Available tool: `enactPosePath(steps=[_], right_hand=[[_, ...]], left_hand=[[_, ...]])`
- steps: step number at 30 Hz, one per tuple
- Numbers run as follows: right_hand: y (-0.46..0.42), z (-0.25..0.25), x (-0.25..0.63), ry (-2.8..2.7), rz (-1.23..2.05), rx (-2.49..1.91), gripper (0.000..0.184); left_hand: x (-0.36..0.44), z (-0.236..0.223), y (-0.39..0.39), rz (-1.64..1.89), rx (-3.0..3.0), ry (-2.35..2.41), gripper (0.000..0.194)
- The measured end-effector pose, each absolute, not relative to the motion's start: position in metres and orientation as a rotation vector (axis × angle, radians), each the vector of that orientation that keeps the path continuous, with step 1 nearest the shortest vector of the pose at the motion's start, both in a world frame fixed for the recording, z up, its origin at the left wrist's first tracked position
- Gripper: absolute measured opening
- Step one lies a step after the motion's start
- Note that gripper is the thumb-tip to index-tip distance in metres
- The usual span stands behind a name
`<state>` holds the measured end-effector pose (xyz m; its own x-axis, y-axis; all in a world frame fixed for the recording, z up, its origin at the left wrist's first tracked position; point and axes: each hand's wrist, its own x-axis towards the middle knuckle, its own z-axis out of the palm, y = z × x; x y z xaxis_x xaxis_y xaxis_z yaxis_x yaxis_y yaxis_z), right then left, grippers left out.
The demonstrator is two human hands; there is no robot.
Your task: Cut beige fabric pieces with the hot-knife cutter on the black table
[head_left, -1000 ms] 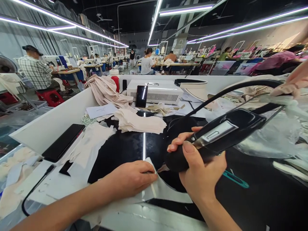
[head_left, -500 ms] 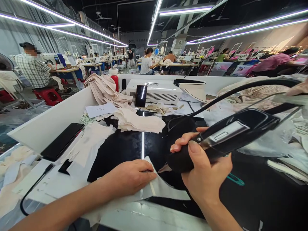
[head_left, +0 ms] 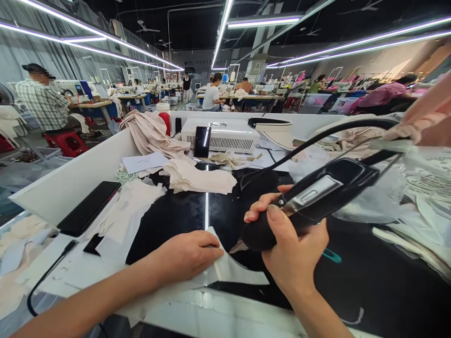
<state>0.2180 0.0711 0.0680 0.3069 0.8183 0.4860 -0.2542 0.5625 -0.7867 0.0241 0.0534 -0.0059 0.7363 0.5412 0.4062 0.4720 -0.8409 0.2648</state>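
Note:
My right hand [head_left: 294,253] is wrapped round a bulky black corded hand tool [head_left: 315,195] with a silver plate on its side. The tool's rounded dark end hangs over the right side of a white fabric piece [head_left: 243,271], which has a curved edge and a narrow cream strip. On the left part of that piece rests my left hand [head_left: 190,257], its fingers together, pinching or pressing the edge; the fingertips are partly hidden. A glossy black work surface [head_left: 176,216] lies beneath the piece. Whether the tool touches the fabric I cannot tell.
At the right edge, another person's hand [head_left: 428,117] is by the tool's cable [head_left: 327,136] and clear plastic. Cream fabric pieces [head_left: 197,178], a phone [head_left: 202,142], a white vented box [head_left: 225,134] and a black tablet-like device [head_left: 88,209] lie around. A teal clip [head_left: 331,256] lies right.
The view has shifted slightly, moving the scene a little left. The other person's hand at the right shows further into view. Both my hands keep their hold.

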Motion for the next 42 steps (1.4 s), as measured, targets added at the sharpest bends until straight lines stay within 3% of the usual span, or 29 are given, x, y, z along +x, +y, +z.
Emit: enactPosePath(steps=[11, 42], right_hand=[[0.051, 0.070, 0.242, -1.065, 0.704, -0.683, 0.032], [0.045, 0.062, 0.233, -1.068, 0.718, -0.681, 0.037]], left_hand=[[0.043, 0.012, 0.040, 0.739, 2.860, 0.845, 0.016], [0.045, 0.001, 0.023, 0.688, 2.771, 0.885, 0.025]])
